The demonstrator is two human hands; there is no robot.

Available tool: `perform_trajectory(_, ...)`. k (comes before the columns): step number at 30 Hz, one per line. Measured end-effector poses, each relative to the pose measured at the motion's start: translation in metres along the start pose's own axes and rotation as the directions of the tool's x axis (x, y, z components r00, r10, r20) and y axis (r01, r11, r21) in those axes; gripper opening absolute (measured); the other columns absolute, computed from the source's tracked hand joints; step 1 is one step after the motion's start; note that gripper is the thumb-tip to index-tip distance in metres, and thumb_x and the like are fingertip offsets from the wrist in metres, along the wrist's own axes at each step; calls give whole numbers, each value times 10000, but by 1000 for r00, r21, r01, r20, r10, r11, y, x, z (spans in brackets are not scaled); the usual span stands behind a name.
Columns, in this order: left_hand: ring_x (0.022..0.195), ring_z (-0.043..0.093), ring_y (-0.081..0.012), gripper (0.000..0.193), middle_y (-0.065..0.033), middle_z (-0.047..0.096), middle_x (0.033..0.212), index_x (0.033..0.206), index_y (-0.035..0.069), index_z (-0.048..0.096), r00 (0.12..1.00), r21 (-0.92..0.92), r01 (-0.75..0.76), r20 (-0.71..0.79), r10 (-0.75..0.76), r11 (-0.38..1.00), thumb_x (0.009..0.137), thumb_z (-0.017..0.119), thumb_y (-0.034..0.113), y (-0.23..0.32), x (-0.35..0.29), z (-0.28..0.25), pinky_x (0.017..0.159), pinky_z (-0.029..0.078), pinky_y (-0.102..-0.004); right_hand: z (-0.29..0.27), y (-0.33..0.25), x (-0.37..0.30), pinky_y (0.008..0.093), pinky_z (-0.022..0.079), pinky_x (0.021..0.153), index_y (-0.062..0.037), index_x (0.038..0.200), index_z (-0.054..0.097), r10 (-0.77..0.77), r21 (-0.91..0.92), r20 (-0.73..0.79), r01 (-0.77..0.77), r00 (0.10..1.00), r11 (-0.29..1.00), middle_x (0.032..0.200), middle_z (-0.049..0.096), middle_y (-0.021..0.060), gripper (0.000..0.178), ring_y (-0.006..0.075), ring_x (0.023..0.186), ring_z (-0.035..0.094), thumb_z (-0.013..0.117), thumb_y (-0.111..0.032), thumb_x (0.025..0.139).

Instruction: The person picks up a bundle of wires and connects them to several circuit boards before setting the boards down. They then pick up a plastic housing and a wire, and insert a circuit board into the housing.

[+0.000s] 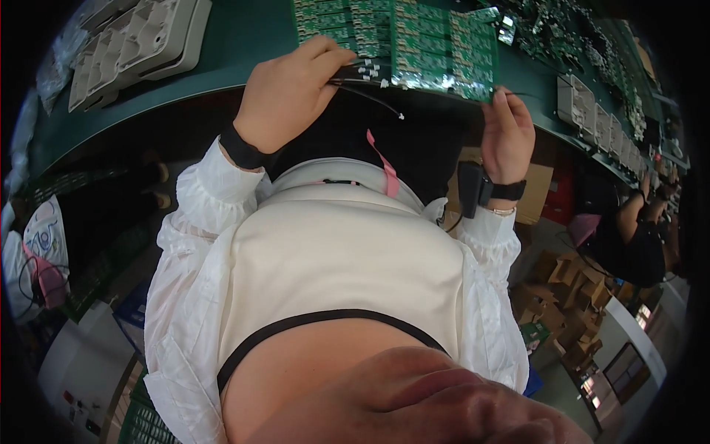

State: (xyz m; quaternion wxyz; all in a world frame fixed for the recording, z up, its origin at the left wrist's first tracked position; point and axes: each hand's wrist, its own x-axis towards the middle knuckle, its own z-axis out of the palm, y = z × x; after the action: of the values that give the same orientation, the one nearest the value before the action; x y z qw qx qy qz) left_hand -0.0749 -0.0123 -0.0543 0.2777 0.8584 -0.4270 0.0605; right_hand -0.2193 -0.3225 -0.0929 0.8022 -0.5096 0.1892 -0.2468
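My left hand is closed around a bundle of thin dark cables with small white plugs on their ends. One cable hangs out past the table edge, its white plug lowest. To the right, a green circuit board panel, divided into rows of small boards, lies at the table's near edge. My right hand pinches the near right corner of this panel between thumb and fingers; whether a cable is also in that pinch is unclear. Behind the cables another green panel lies partly under the first.
Grey plastic trays with compartments stand at the left on the green table. More grey housings line the right edge, near a pile of loose boards and wires. Cardboard boxes are on the floor; other people sit on both sides.
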Motion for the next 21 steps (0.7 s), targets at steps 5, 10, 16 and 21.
perform_trajectory(5, 866, 727, -240, 518, 19, 603, 1435, 1327, 189, 654, 994, 213, -50, 109, 27, 976, 829, 760, 97, 0, 5, 11, 704, 598, -337, -28, -13, -17, 351, 571, 957, 3, 1086, 670, 0, -48, -118, -5, 993, 999, 1106, 698, 97, 102, 196, 1033, 674, 680, -29, 989)
perform_trajectory(10, 865, 730, -230, 565, 20, 606, 1437, 1342, 203, 644, 996, 360, -27, 91, -6, 933, 806, 779, 91, -7, 3, 12, 688, 599, -328, -11, -4, -23, 343, 569, 965, 4, 1062, 658, -55, -63, -145, 47, 988, 997, 1090, 691, 91, 86, 185, 1026, 670, 684, -26, 985)
perform_trajectory(16, 835, 726, -221, 553, 19, 625, 1417, 1340, 201, 646, 999, 366, -35, 28, 27, 930, 811, 772, 97, -20, -1, 4, 681, 595, -322, 13, 0, -25, 327, 565, 951, 4, 1018, 665, -53, -240, -100, 28, 994, 970, 1107, 687, 91, 71, 169, 1011, 665, 705, -21, 965)
perform_trajectory(21, 833, 721, -207, 594, 39, 594, 1458, 1361, 211, 634, 989, 198, -149, 34, 145, 969, 802, 767, 59, 3, 0, 12, 682, 589, -307, 16, -6, -24, 277, 555, 869, 17, 1003, 706, -202, -538, -39, 150, 979, 830, 1130, 699, 83, 72, 146, 978, 660, 727, -10, 940)
